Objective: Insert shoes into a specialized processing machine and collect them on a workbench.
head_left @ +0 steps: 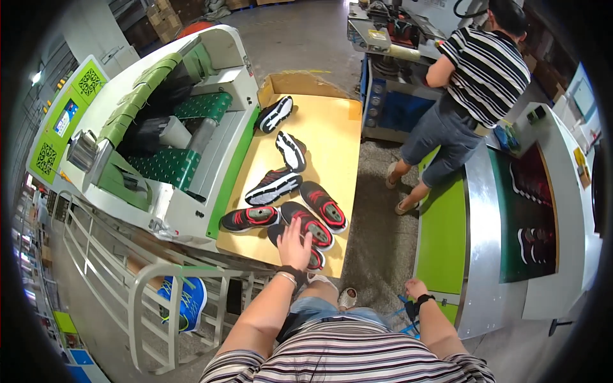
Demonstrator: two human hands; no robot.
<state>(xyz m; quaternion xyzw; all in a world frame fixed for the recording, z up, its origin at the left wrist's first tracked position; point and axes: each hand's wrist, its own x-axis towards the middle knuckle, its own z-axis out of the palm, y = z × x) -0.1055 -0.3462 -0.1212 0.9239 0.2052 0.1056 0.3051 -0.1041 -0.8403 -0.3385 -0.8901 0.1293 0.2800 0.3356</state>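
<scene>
My left hand [295, 247] lies with spread fingers over a black sports shoe [317, 232] with red laces, touching its upper. Beside it are a second black and red shoe [324, 205] on the right and a third [250, 218] on the left. Part of another shoe [315, 259] shows beneath my palm, mostly hidden. Farther up the tan tabletop [332, 137], shoes lie on their sides with white and black soles outward: a near one [274, 189], a middle one [291, 152] and a far one [276, 115]. My right hand [417, 289] hangs low beside the green machine panel, fingers curled, apparently holding nothing.
A white and green conveyor machine [239, 121] borders the table's left side. At right, another conveyor carries shoes [535, 246] on a dark green belt. A person in a striped shirt [488, 73] stands ahead at a machine. A blue shoe [190, 305] sits by the left metal rails [137, 300].
</scene>
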